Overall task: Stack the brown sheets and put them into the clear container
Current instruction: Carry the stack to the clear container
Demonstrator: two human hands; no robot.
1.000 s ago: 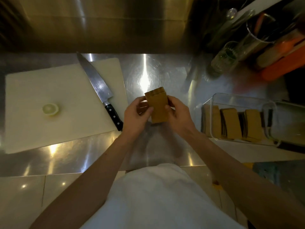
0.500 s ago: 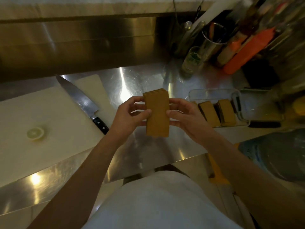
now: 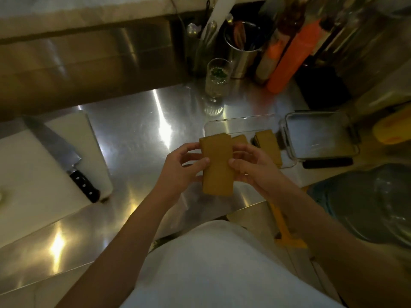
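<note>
A stack of brown sheets (image 3: 218,165) is held upright above the steel counter, just in front of the clear container (image 3: 240,124). My left hand (image 3: 180,172) grips the stack's left edge, thumb on its face. My right hand (image 3: 253,167) grips the right edge the same way. Inside the container stand two more brown stacks (image 3: 268,147), the nearer one partly hidden behind my right hand and the held stack.
A white cutting board (image 3: 29,174) lies at the left with a large knife (image 3: 60,156) on it. The container's lid (image 3: 320,134) lies to the right. A glass (image 3: 218,78), a metal utensil pot (image 3: 242,50) and orange bottles (image 3: 291,58) stand at the back.
The view has swung right and up, so the board and knife sit further left. Both hands have carried the stack toward the container and lifted it slightly.
</note>
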